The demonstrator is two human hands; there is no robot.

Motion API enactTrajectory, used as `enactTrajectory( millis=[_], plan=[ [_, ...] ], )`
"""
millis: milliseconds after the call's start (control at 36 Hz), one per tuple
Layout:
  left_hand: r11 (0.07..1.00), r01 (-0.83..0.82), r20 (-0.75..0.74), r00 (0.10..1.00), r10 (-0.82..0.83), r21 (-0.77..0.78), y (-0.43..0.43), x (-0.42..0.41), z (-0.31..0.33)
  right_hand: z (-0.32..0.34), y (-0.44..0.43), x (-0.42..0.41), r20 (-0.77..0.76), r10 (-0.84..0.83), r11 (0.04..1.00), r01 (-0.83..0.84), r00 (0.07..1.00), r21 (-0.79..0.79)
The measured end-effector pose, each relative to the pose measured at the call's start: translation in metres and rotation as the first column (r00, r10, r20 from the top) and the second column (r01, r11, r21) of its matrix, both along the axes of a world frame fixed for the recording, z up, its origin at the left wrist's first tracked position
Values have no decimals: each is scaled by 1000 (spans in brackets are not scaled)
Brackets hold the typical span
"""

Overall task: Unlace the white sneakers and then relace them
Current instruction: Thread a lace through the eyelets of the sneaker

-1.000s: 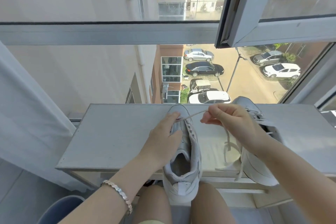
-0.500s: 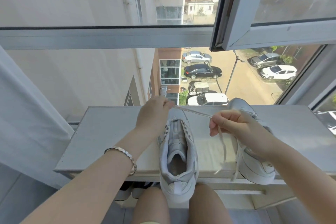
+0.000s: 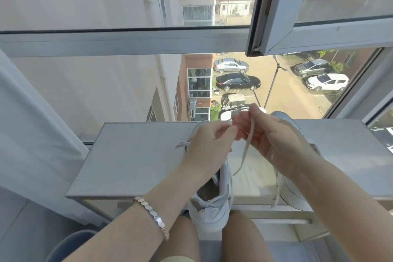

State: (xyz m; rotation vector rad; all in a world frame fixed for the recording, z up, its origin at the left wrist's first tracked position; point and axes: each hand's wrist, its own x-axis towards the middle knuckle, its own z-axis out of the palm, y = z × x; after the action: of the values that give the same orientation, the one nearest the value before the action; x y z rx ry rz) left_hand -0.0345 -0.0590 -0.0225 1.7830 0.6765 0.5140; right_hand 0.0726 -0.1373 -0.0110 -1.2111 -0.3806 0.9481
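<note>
One white sneaker (image 3: 209, 208) lies toe-away on the grey sill top (image 3: 136, 155), its heel hanging over the near edge between my knees. My left hand (image 3: 209, 144) hovers over its front and pinches a white shoelace (image 3: 244, 151) at the fingertips. My right hand (image 3: 270, 136) meets it just to the right and holds the same lace, which hangs down in a loose strand from my fingers. A short lace end (image 3: 181, 144) sticks out left of the shoe. The second white sneaker (image 3: 291, 189) lies behind my right wrist, mostly hidden.
The sill top runs below a window (image 3: 127, 42) whose right sash (image 3: 319, 34) stands open above the shoes. A white curtain (image 3: 32, 134) hangs at the left. A blue bin (image 3: 70, 244) stands on the floor at lower left. A street with parked cars lies far below.
My hands have come together over the toe of the shoe. The left hand moved right, the right hand moved up and left. The lace, stretched between them before, now hangs slack.
</note>
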Motion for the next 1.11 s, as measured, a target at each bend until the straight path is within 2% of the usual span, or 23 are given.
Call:
enactTrajectory(
  millis=[139, 250, 333, 500, 583, 639, 694, 778, 861, 1000, 1056, 1111],
  plan=[
    [972, 14, 93, 996, 8, -235, -4, -1, 0, 3, 7, -5, 48, -5, 1000, 6, 999, -9],
    [967, 90, 121, 991, -62, -240, -5, -1, 2, 1, 12, -8, 97, 5, 998, 1, 995, -56],
    [974, 131, 61, 991, -122, -183, -3, -3, 0, 2, 15, -4, 106, -15, 998, 21, 994, -58],
    [945, 244, -160, 946, -281, -217, 6, -18, -4, 10, 24, 16, 93, -146, 989, 145, 985, 16],
    [951, 103, -82, 988, -133, -291, 10, -18, -2, 5, 25, 20, 212, -51, 984, 86, 976, -157],
    [918, -33, 8, 999, 40, -394, 13, -14, -1, -3, 21, 16, 351, 78, 948, 40, 933, -317],
    [886, -139, 37, 984, 173, -442, 16, -9, -2, -8, 14, 8, 410, 205, 920, -32, 889, -390],
    [900, -234, -6, 969, 249, -367, 18, -3, -2, -11, 7, -1, 410, 310, 907, -137, 858, -399],
    [919, -223, 5, 971, 238, -324, 15, 2, -2, -16, 4, 1, 452, 274, 913, -82, 849, -399],
    [949, -172, 16, 983, 182, -263, 10, 5, -2, -20, 4, -1, 282, 295, 910, -178, 913, -375],
    [976, -171, 14, 985, 174, -135, 12, 2, -7, -25, 5, -1, 287, 271, 916, -154, 919, -370],
    [976, -177, -92, 978, 189, 125, 14, -2, -14, -28, 7, 1, 270, 182, 935, -81, 946, -346]
  ],
)
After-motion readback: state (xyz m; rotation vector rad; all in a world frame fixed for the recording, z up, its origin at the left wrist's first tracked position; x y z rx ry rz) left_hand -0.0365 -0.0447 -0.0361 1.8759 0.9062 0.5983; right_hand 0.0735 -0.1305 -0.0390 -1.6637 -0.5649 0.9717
